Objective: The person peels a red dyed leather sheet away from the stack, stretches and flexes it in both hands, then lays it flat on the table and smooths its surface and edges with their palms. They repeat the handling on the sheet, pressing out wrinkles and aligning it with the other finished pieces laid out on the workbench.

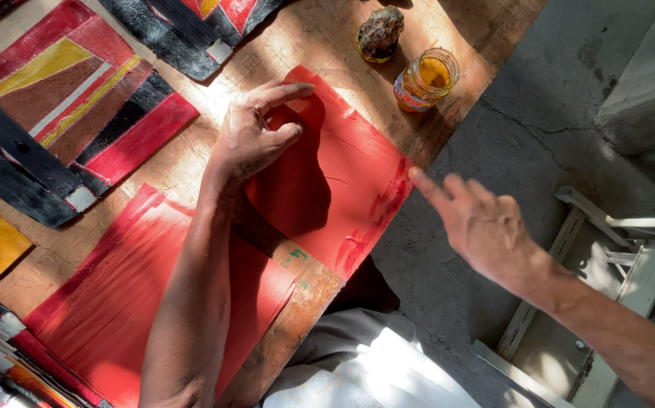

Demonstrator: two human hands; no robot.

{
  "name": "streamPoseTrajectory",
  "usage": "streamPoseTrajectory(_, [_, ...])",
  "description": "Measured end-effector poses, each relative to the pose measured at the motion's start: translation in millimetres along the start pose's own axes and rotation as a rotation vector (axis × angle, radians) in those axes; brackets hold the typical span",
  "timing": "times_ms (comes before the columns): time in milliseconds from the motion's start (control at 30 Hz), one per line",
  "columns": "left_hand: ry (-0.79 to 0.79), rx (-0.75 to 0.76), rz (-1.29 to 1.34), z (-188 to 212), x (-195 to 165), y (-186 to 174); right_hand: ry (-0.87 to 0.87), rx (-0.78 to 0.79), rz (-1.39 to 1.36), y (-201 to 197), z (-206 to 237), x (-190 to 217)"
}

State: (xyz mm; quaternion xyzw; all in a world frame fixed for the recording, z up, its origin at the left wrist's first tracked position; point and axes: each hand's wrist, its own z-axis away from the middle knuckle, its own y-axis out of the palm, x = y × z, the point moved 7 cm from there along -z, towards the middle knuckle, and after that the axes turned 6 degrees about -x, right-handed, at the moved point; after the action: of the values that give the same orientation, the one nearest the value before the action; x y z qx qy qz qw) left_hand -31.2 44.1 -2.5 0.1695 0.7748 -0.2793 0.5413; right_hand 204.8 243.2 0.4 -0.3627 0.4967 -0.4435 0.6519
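Left hand [255, 136] presses flat, fingers loosely curled, on the red sheet [342, 181] at the table [320, 34] edge. Right hand [478, 223] hovers open just off the sheet's right corner, index finger near it. Jar [427, 78] with red-and-yellow label sits behind, beside a crusty lump [379, 34], hard to identify.

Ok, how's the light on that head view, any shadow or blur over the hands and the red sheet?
Head view: hard, dappled sunlight; the left hand throws a dark shadow across the red sheet it presses; the right hand, at the sheet's edge, is slightly motion-blurred; the glass jar glows brightly in the sun; the lower left corner lies in shade.
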Motion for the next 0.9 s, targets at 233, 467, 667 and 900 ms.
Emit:
streamPoseTrajectory(233, [-0.019,-0.009,0.013,0,2,-1,-0.074,-0.157,-0.287,-41,-7,-4])
streamPoseTrajectory(467, [-0.025,0.0,0.006,-3,2,-1,0.004,-0.729,-0.42,-108,-48,-66])
streamPoseTrajectory(667, [0.04,0.001,-0.008,-3,-2,-1,-0.012,-0.734,-0.369,-102,-73,-70])
streamPoseTrajectory(900, [0.014,0.001,-0.01,-2,1,0,0.14,-0.597,-1.372,-74,-25,-61])
